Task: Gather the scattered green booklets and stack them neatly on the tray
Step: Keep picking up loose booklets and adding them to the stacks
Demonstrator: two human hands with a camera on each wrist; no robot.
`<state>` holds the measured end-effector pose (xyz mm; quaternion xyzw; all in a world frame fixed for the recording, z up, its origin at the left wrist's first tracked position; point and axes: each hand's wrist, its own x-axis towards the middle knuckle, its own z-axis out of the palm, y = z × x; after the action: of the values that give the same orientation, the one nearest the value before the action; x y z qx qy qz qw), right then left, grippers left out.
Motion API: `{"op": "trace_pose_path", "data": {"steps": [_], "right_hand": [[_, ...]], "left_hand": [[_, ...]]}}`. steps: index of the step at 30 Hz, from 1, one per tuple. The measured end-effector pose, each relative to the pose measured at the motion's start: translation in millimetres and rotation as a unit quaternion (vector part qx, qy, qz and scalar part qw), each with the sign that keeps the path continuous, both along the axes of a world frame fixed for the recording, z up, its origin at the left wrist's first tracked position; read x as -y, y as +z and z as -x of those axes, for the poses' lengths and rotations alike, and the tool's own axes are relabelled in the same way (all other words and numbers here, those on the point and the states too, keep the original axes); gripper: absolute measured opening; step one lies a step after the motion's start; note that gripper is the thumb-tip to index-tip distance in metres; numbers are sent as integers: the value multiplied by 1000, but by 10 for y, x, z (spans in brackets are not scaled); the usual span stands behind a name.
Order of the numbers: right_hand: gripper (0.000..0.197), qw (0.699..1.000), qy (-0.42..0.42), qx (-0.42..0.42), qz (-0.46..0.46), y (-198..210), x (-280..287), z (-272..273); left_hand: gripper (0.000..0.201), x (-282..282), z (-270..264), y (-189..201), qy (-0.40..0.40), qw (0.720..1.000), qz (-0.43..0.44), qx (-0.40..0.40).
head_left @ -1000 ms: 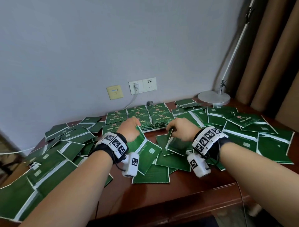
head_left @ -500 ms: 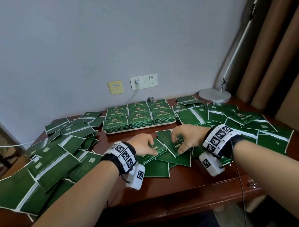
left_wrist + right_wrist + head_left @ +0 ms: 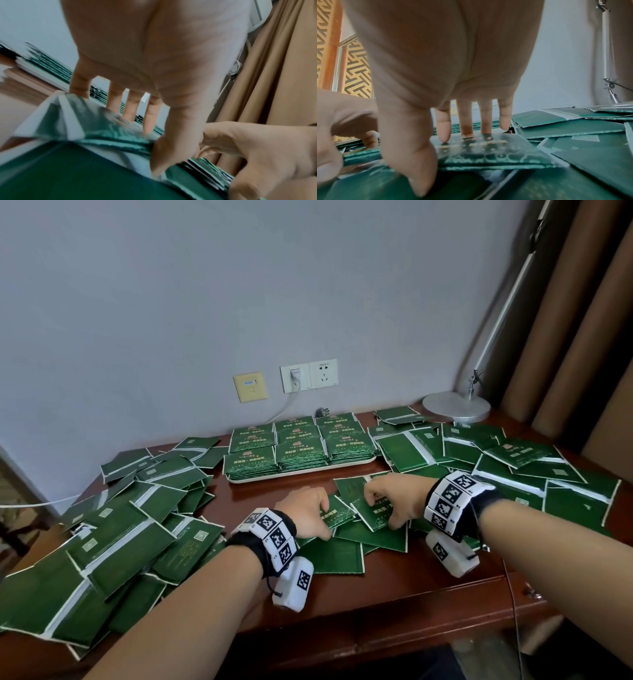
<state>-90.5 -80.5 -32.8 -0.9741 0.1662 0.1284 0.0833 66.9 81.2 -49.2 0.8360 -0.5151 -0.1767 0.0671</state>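
While your left hand (image 3: pixel 306 513) pressed down on a green booklet (image 3: pixel 334 513) in the loose pile at the middle of the table (image 3: pixel 394 587), its thumb sat on the near edge and the fingers (image 3: pixel 150 116) reached down over the far side, gripping it. Your right hand (image 3: pixel 394 501) did likewise on a neighbouring booklet (image 3: pixel 375 513): fingertips (image 3: pixel 444 129) planted on the printed cover, thumb curled at the near edge. Both booklets lay just in front of the tray (image 3: pixel 308 473), which held neat green stacks (image 3: pixel 298 446) near the wall. More scattered booklets (image 3: pixel 120 529) covered the table to either side. A lamp base (image 3: pixel 455 406) stood at the far right corner.
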Motion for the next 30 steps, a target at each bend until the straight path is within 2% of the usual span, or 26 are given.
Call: {"op": "trace_pose_path", "data": {"steps": [8,17,23,30], "right_hand": [[40,992,-25,111,-63,161,25,-122],[35,977,-50,196,-62,519,453,-784],[38,978,-88,188,-25,583,997,-1276],[39,981,-102,163,-10,450,1644,-1907]], "left_hand": [[45,-21,-286,320,26,997,56,-42],[39,373,-934,737,71,991,114,-19],[35,736,-1422,760,99,988,116,1],[38,1319,-1961,624,113,989,91,22]]}}
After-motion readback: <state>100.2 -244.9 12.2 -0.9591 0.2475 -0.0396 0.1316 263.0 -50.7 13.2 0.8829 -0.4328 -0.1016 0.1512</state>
